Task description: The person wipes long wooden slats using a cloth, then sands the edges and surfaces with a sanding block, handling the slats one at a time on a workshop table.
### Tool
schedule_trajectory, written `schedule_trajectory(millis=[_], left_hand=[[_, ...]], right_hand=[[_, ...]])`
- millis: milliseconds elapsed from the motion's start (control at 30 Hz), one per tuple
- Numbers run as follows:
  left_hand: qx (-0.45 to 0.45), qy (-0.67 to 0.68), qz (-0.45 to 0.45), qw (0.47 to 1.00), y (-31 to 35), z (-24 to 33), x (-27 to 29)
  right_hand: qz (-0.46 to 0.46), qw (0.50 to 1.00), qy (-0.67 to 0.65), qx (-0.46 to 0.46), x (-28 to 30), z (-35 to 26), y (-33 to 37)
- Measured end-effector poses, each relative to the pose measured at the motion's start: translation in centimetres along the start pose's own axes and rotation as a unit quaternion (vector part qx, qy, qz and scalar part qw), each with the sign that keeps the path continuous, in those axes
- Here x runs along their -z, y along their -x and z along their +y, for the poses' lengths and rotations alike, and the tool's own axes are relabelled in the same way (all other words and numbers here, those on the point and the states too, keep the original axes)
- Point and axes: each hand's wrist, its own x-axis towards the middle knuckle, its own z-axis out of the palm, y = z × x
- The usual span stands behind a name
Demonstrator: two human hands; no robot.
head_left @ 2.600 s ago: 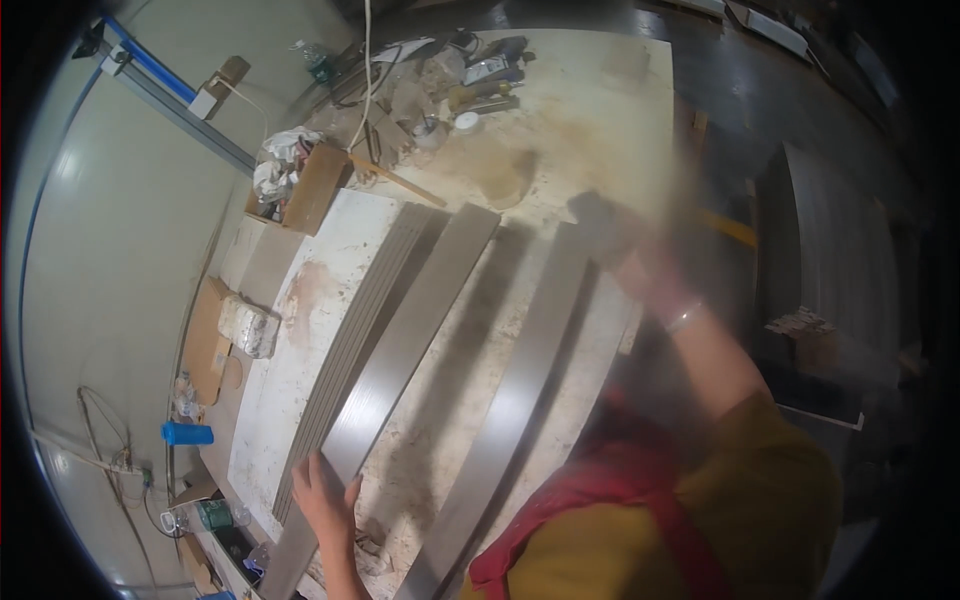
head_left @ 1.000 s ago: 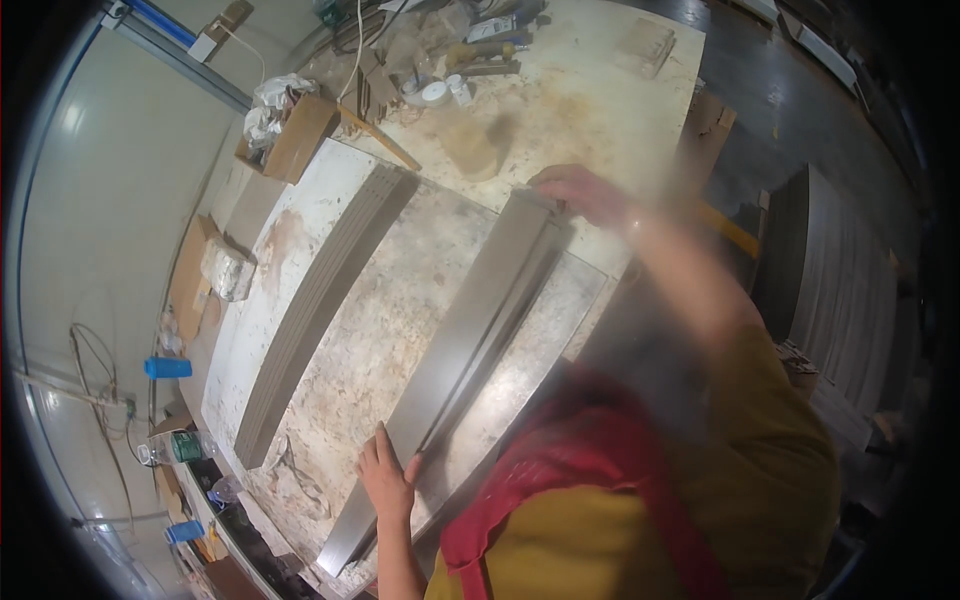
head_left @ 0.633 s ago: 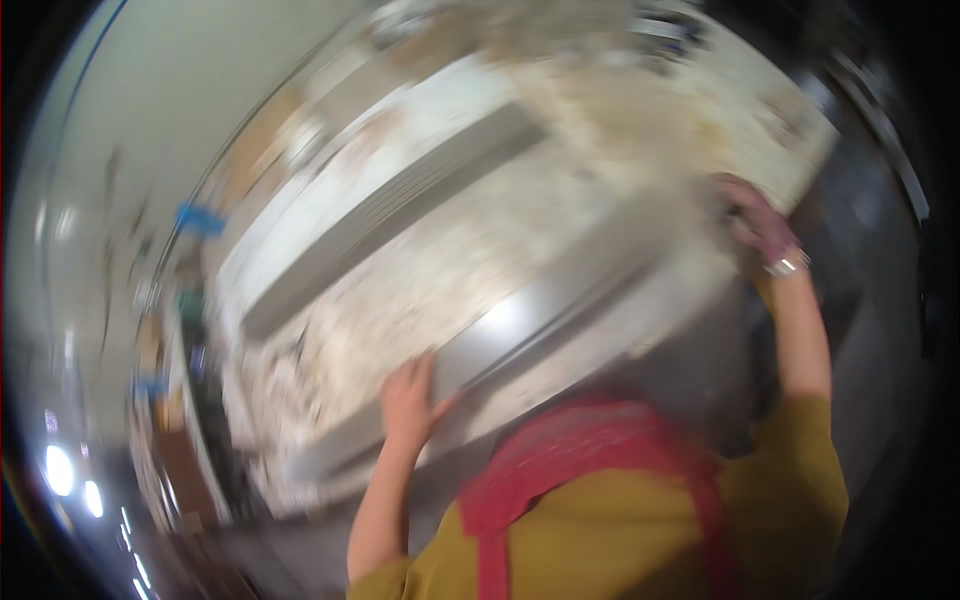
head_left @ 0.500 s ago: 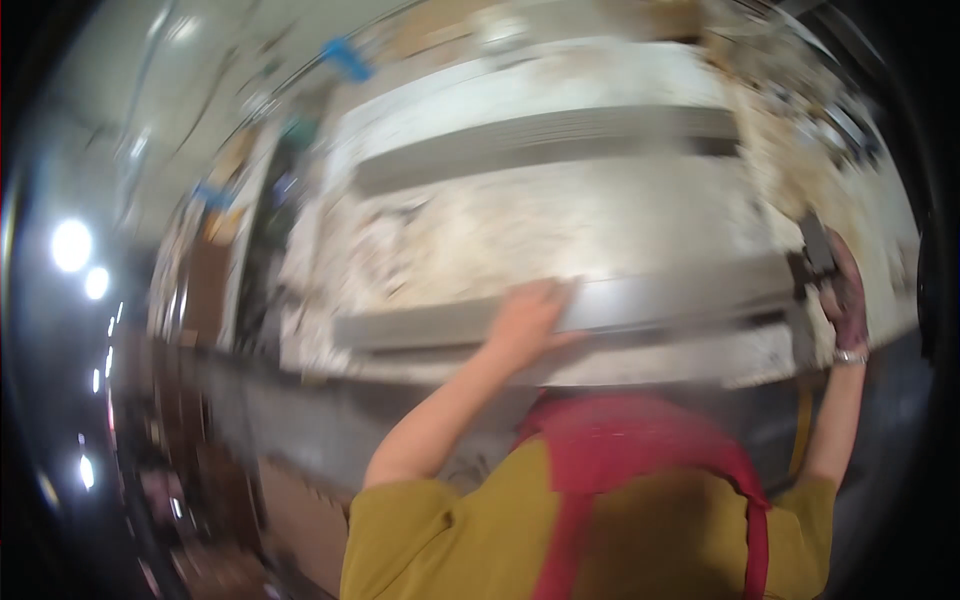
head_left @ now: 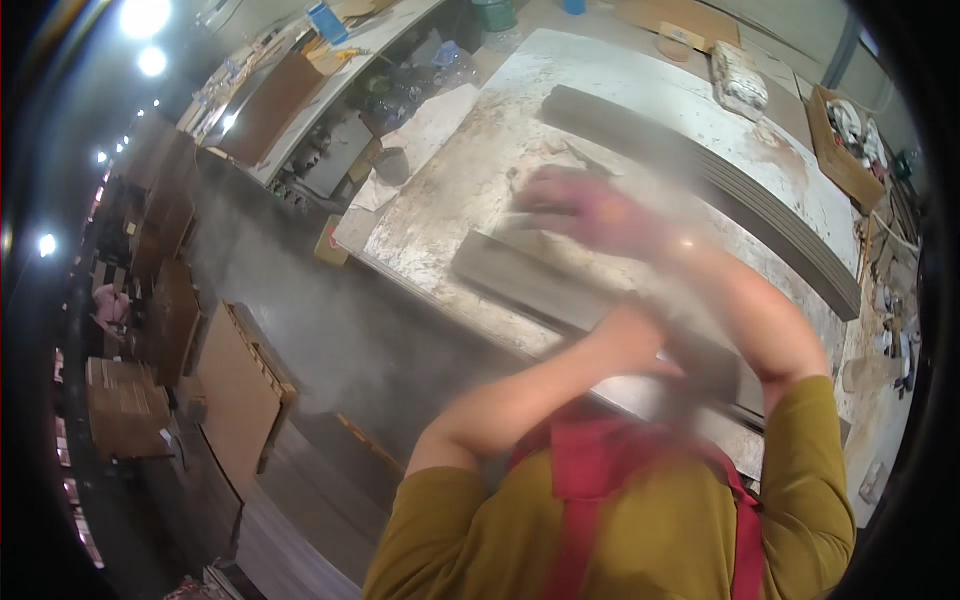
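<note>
A long grey board (head_left: 530, 275) lies along the near edge of the white, stained worktable (head_left: 425, 235). My left hand (head_left: 637, 340) rests across this board, its thumb at the near side and its fingers toward the far side, holding it. My right hand (head_left: 590, 210), in a dark red glove, is just beyond the board's left part, with the forearm reaching leftward over the table. Motion smears its fingers, so I cannot make out whether anything is in them. Farther back lies a stack of long grooved grey boards (head_left: 740, 190).
A cardboard box (head_left: 845, 150) with odds and ends stands at the far right, near a plastic-wrapped bundle (head_left: 738, 85). Beyond the table's left end is a shelf unit (head_left: 330, 110) with bottles. Cardboard sheets and boxes (head_left: 245, 395) stand on the floor at left.
My right hand has swung from the board's right end, where it held a small dark block, to its left part. The block is no longer visible. The view has turned left.
</note>
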Motion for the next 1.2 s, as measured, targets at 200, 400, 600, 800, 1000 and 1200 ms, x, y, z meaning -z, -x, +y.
schedule_trajectory(millis=[200, 400, 600, 800, 1000, 1200], left_hand=[[0.012, 0.531, 0.130, 0.837, -0.2, -0.6, -1.6], [-0.023, 0.310, 0.190, 0.931, 0.4, -1.8, -3.3], [-0.006, 0.156, -0.003, 0.988, 0.4, -1.4, 2.4], [-0.033, 0.286, -0.062, 0.956, 0.7, -2.0, 0.8], [-0.022, 0.294, -0.055, 0.954, 0.4, -1.2, 3.8], [-0.143, 0.117, 0.025, 0.983, 0.4, -1.6, -0.4]], right_hand=[[-0.150, 0.977, 0.039, 0.146, -9.2, 2.4, -9.6], [-0.219, 0.965, 0.124, 0.069, -7.5, 5.5, -12.2], [-0.067, 0.993, 0.093, -0.033, -4.3, 7.0, -8.9], [-0.018, 0.984, -0.077, -0.162, -7.4, 4.7, -4.7], [-0.029, 0.988, -0.009, -0.148, -5.2, 3.1, -1.7], [-0.133, 0.986, -0.032, -0.092, 1.0, 2.8, 4.2]])
